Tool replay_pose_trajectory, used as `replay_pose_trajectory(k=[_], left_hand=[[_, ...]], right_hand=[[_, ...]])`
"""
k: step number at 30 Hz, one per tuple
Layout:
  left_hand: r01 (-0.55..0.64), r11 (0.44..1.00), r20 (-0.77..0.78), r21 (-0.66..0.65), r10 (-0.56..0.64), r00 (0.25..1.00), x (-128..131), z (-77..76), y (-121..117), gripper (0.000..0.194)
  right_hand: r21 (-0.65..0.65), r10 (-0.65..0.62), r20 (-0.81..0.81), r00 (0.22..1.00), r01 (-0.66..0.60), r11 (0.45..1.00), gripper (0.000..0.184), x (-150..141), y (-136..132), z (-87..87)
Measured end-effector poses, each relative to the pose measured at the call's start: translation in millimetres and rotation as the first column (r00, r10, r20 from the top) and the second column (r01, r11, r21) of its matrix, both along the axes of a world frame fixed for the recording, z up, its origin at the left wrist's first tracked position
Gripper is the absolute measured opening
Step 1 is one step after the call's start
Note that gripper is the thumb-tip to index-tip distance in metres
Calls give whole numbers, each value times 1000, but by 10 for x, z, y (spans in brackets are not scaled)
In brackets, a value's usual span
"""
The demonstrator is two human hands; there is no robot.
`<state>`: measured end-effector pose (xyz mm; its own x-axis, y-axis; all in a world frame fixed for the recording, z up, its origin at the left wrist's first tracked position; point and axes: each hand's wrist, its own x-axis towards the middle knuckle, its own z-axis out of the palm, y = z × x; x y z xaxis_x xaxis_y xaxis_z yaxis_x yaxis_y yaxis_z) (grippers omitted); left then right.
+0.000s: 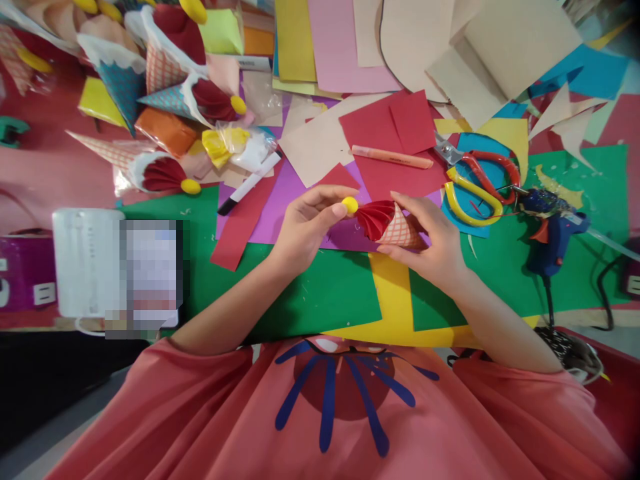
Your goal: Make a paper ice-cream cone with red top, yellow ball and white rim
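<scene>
Between my hands lies a small paper ice cream cone (pixel 400 230), its checked cone pointing right and a red pleated paper top (pixel 376 219) fanning out on the left. My right hand (pixel 434 248) curls around the checked cone, thumb below and fingers above. A yellow ball (pixel 350 205) sits at the tip of the red pleats, pinched by the thumb and forefinger of my left hand (pixel 310 230). Purple paper (pixel 280 213) and green paper (pixel 300 293) lie beneath my hands.
Finished paper cones (pixel 170 60) crowd the upper left. Scissors (pixel 483 177) and a blue glue gun (pixel 550 240) with a cord are at right. A marker (pixel 250 183), an orange pen (pixel 393 157) and paper sheets (pixel 345 47) lie beyond my hands. A phone (pixel 153 273) is at left.
</scene>
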<state>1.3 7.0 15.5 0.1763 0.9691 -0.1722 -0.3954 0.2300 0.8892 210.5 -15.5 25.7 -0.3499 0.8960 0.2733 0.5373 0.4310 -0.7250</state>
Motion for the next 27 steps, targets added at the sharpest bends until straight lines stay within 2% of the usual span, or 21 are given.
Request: replay_pose_trajectory(k=[4, 10, 14, 18, 22, 27], left_hand=[[-38, 997, -82, 69, 44, 996, -20, -29, -34, 35], [-90, 990, -102, 108, 101, 990, -28, -36, -53, 25], [-114, 987, -112, 111, 127, 986, -17, -33, -50, 26], [-101, 979, -136, 174, 126, 983, -15, -48, -48, 22], [-71, 977, -204, 203, 114, 972, -17, -40, -64, 36], [-6, 960, -273, 280, 86, 958, -13, -1, -101, 44]], right_hand=[[-265, -16, -189, 982, -35, 964, 63, -38, -16, -16], [-519, -87, -395, 915, -144, 842, 58, -52, 6, -15], [-556, -109, -434, 894, -170, 814, 54, -66, 15, 18], [-568, -103, -453, 885, -197, 799, 50, -83, 8, 43], [-598, -139, -473, 870, -201, 776, 48, -81, 4, 29], [-602, -198, -462, 864, -141, 786, 50, -65, 16, -18]])
